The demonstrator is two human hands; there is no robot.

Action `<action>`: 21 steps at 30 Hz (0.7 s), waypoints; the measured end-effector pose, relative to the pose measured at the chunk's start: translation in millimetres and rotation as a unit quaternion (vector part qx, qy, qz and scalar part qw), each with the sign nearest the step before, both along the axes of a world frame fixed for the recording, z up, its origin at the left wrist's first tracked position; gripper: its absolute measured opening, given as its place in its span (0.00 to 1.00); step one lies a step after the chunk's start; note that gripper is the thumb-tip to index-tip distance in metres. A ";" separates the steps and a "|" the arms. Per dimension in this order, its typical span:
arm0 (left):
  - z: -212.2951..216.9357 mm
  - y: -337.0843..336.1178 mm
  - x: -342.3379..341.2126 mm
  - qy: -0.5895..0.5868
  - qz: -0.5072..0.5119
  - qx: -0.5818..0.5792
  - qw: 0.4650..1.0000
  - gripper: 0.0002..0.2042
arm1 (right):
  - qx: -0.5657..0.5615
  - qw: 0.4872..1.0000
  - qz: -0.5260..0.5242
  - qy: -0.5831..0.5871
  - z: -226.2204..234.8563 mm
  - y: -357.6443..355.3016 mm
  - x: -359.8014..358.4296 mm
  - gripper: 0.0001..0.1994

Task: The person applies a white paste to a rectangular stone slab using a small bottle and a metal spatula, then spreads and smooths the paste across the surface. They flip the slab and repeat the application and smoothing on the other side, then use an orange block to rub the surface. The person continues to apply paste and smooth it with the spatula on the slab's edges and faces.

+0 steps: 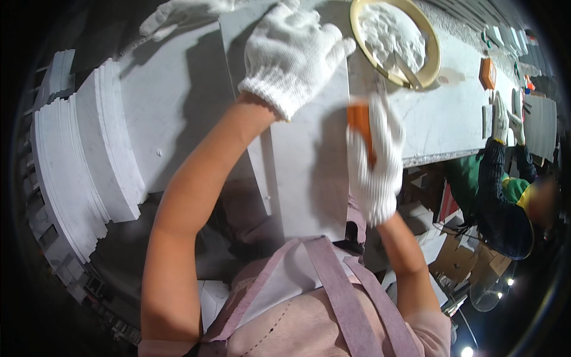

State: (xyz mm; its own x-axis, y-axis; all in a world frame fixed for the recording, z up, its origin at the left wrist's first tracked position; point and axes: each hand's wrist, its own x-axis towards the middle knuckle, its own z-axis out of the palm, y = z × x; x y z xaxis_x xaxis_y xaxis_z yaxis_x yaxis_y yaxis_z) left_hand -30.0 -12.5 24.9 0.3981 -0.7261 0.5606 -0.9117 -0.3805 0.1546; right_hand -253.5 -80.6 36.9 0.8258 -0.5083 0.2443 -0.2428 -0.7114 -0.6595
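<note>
My left hand, in a white knit glove, lies flat on the upper part of a grey stone slab that rests on the white worktable. My right hand, also gloved, is closed on the orange handle of a tool held against the slab's right edge. The tool's blade is hidden or blurred. Just beyond it sits a yellow-rimmed basin of white paste with a metal scraper lying in it.
Stacks of curved white stone pieces stand at the left. Another gloved hand rests at the table's far edge. At the right, a person in dark sleeves handles a tile with gloved hands. Boxes lie below the table.
</note>
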 end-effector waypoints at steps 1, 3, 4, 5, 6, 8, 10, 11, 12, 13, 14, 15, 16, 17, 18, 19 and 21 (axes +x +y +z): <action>0.4 0.9 -1.5 -0.004 0.016 0.005 1.000 0.13 | -0.049 0.998 0.023 -0.017 -0.6 1.7 -9.2 0.29; 0.4 0.8 2.1 0.017 0.003 0.008 1.000 0.13 | 0.018 0.998 0.051 -0.024 1.5 3.1 -13.7 0.28; 0.4 0.4 1.5 0.046 0.006 0.026 0.999 0.13 | 0.038 0.998 0.050 -0.003 1.7 2.6 -13.7 0.28; 0.3 -1.8 0.8 0.072 0.004 0.043 0.996 0.12 | 0.002 0.999 0.013 0.032 6.4 4.5 -8.5 0.25; 1.2 -1.6 2.2 0.041 -0.023 0.041 0.998 0.13 | -0.016 0.999 -0.007 0.031 5.5 1.5 2.8 0.24; 2.7 -1.8 1.5 0.000 -0.023 0.029 0.999 0.13 | 0.034 0.999 -0.033 0.019 8.8 2.3 10.3 0.26; 3.7 -0.5 -2.2 -0.027 0.034 0.002 0.999 0.13 | 0.018 1.000 0.001 0.010 14.4 6.9 2.0 0.27; 4.0 -0.4 -1.9 0.029 0.026 0.038 0.998 0.13 | -0.032 0.999 0.036 -0.011 14.6 7.6 -5.9 0.29; 3.9 -0.8 -0.6 0.026 0.023 0.028 0.999 0.13 | -0.019 0.999 0.051 -0.004 16.3 9.6 -13.3 0.31; 3.6 0.2 -2.2 0.030 0.018 0.023 0.999 0.13 | -0.025 0.997 0.067 -0.019 15.3 7.4 -13.4 0.30; 3.2 -0.3 -2.2 0.053 0.011 0.023 0.998 0.13 | -0.041 0.998 0.051 0.008 16.8 8.2 -11.2 0.29; 3.0 -1.7 -0.6 0.073 0.001 0.023 0.997 0.14 | -0.059 0.997 0.032 0.034 16.9 7.0 -5.1 0.28; 2.8 -2.0 -0.7 0.040 -0.009 0.027 0.999 0.13 | -0.110 0.993 0.019 0.042 12.3 2.4 2.6 0.26; 3.2 -1.4 1.2 0.033 -0.053 0.017 0.998 0.13 | -0.058 0.997 -0.004 0.049 12.9 1.7 7.8 0.26; 3.0 -0.9 -0.8 0.046 -0.034 0.014 0.998 0.13 | -0.034 0.999 -0.016 0.037 10.8 3.7 5.3 0.26; 3.0 -0.9 -0.5 0.054 -0.011 0.007 0.998 0.13 | -0.005 0.998 -0.021 0.053 10.3 7.1 1.4 0.27; 1.9 -0.5 -3.2 0.004 0.027 0.004 1.000 0.13 | 0.024 0.998 0.034 -0.036 5.3 8.4 -17.7 0.26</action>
